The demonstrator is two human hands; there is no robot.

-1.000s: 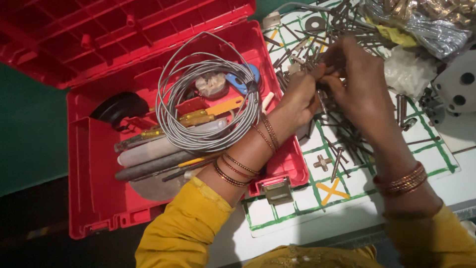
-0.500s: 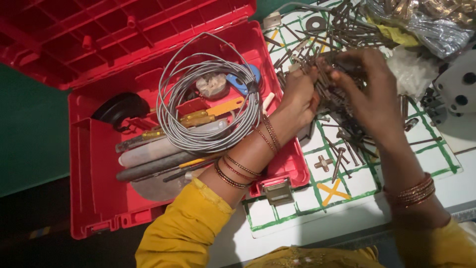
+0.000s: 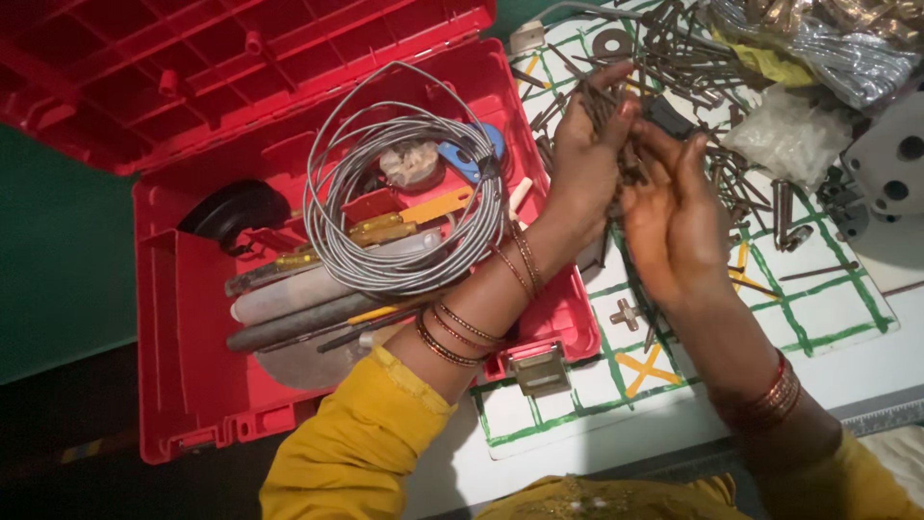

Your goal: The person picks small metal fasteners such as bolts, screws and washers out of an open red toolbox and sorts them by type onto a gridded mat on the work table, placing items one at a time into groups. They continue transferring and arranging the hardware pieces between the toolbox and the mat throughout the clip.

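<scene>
My left hand [image 3: 589,159] is closed around a bunch of dark metal nails [image 3: 616,116], just right of the open red toolbox [image 3: 202,385]. My right hand [image 3: 674,217] is held palm up beside it, fingers spread, touching the same bunch near a small black piece [image 3: 667,116]. Both hands hover above a loose heap of nails [image 3: 717,72] on a white board with a green grid [image 3: 818,318]. A coil of grey wire [image 3: 404,202] lies in the toolbox over several tools with yellow and grey handles.
The toolbox lid [image 3: 192,67] stands open at the top left. Clear plastic bags [image 3: 799,135] and a silvery bag [image 3: 847,58] lie at the top right beside a white part with holes [image 3: 890,164]. A small metal cross piece [image 3: 626,313] rests on the board.
Both hands have drawn closer together and lifted the bunch of nails. My right hand has turned palm up under it.
</scene>
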